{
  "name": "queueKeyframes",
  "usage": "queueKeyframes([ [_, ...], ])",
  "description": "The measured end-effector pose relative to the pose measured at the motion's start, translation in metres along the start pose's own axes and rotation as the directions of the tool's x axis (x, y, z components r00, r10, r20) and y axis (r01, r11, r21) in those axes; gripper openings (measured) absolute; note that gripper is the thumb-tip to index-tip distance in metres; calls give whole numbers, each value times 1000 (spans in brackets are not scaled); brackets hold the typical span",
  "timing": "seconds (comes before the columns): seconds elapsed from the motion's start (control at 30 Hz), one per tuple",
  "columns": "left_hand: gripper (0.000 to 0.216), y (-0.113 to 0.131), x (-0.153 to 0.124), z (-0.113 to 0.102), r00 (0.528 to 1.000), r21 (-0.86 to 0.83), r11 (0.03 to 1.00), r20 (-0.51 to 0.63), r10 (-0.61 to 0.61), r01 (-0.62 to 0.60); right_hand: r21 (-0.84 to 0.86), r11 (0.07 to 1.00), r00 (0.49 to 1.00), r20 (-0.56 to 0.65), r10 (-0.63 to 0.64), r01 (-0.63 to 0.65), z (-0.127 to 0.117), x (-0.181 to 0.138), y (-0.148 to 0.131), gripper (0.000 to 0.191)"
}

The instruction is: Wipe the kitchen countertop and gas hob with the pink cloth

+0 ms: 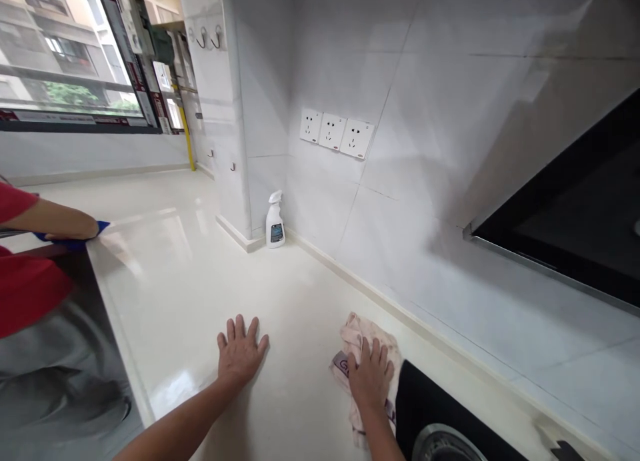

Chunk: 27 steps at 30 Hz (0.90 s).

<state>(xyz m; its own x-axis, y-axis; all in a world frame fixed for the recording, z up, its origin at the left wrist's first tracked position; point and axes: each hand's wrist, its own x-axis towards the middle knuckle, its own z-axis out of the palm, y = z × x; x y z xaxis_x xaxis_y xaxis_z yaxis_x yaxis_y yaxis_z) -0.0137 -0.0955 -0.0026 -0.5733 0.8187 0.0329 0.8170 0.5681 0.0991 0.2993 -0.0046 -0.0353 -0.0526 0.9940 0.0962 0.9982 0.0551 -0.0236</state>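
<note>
Crumpled pale-pink fabric cloth is pressed beneath the spread right hand; leftward, glossy cream surface is touched by the wide-fingered left hand; wiping seems unfinished, extent unclear.

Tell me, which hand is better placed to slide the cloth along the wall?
Probably the right hand: it rests on the cloth, near the wall; the left hand lies apart on the counter.

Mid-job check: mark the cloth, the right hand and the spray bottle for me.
Cloth (pixel 367 326): head view, its upper part, beyond the fingertips.
Right hand (pixel 371 376): head view, back of the hand.
Spray bottle (pixel 275 226): head view, front of its body.
</note>
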Motion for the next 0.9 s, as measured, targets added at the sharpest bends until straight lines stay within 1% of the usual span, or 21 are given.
queueKeyframes([
  [0.1,63,0,1,0,1000,2,1000,0,2,-2,-7,1000,999,-44,-4,4,0,-7,-2,65],
  [0.17,63,0,1,-1,1000,14,1000,5,5,-5,-11,1000,999,-34,10,-10,0,-12,-4,66],
  [0.27,64,0,0,-3,999,-2,1000,41,-1,1,-7,1000,1000,-7,23,-23,2,-25,-9,67],
  [0.43,67,-1,0,-2,996,-78,997,90,-11,18,-15,999,998,-62,27,-28,7,-59,-26,66],
  [0.57,68,-4,0,3,994,-131,991,110,-2,16,-11,999,997,-66,42,-43,10,-87,-42,65],
  [0.67,69,-6,1,7,994,-161,987,108,5,12,16,998,997,-48,57,-57,12,-105,-58,65],
  [0.8,67,-7,1,7,996,-197,980,89,26,-8,100,990,995,2,97,-96,11,-117,-94,70],
  [0.87,65,-10,2,5,995,-207,978,87,46,-27,176,982,998,25,62,-66,8,-115,-110,72],
  [0.9,62,-13,2,4,994,-212,976,85,68,-48,218,975,999,41,28,-36,6,-111,-114,71],
])
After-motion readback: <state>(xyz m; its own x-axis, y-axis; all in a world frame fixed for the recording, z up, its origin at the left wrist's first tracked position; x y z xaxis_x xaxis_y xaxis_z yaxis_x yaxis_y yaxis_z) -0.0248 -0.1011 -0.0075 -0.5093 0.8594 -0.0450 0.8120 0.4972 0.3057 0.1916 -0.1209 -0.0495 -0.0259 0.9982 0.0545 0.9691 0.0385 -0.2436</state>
